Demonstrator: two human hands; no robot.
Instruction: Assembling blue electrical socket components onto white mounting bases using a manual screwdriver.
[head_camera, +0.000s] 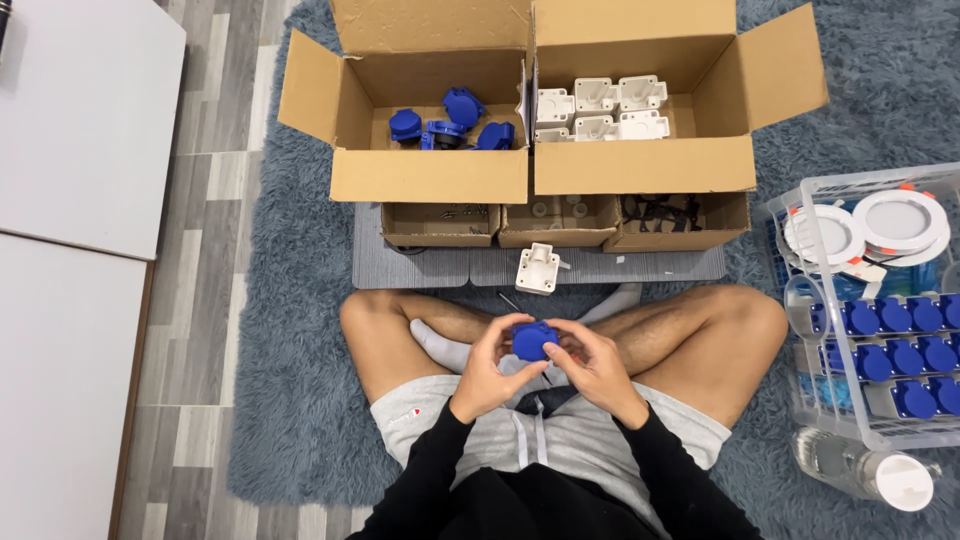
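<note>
Fingers (508, 335) of both hands grip a blue cap (532, 340); left box (430, 175) holds more.

Home room used as a makeshift assembly spot, not a workshop. Person sits cross-legged on a shaggy blue-grey rug (300, 400) laid over grey wood-look plank floor (205, 200), in shorts and socks. White furniture panels (80, 120) at the left edge. No bench: work stock sits on the floor in open cardboard boxes (430, 175), one with blue plastic parts (450, 120), one with white plastic housings (600, 110). Clear plastic crate (800, 300) at right holds rows of finished blue pieces and round white lamps (900, 220)
</note>
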